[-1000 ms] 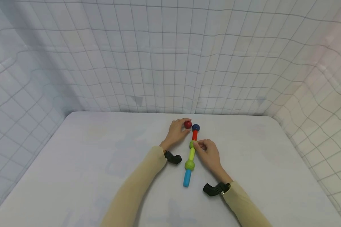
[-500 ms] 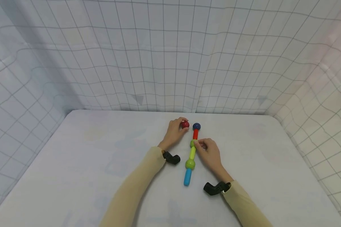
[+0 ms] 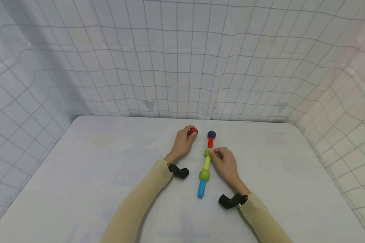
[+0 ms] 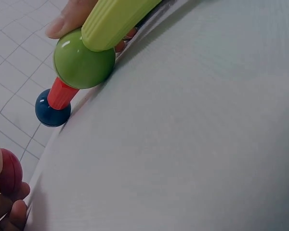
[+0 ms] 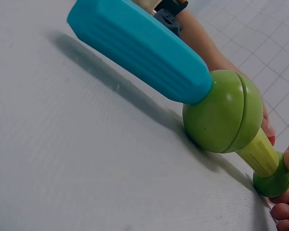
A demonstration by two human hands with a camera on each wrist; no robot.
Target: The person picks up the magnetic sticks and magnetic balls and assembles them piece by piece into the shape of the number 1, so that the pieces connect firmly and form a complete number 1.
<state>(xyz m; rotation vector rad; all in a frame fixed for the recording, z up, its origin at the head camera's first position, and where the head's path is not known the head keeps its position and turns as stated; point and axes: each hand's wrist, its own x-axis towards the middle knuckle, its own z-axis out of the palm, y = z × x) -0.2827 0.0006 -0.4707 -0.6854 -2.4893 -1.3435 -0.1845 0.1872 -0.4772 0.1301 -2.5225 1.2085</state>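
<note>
My left hand (image 3: 181, 141) holds a red ball (image 3: 193, 131) between thumb and fingers, left of a chain of toy rods and balls. In the left wrist view the ball (image 4: 10, 172) shows a seam line. My right hand (image 3: 227, 166) pinches the chain's upper green ball (image 3: 207, 153) from the right. From far to near, the chain has a dark blue ball (image 3: 211, 134), a red rod (image 3: 210, 143), that green ball, a yellow-green rod (image 3: 207, 163), another green ball (image 3: 204, 174) and a blue rod (image 3: 202, 188).
A white table (image 3: 94, 175) lies under the hands. White grid-patterned sheets (image 3: 182, 67) hang behind it and on both sides. Black devices are strapped to the left wrist (image 3: 179, 171) and right wrist (image 3: 232, 201).
The left hand has drawn the red ball leftward, away from the dark blue ball. The right hand keeps its pinch on the upper green ball, and the chain lies almost the same.
</note>
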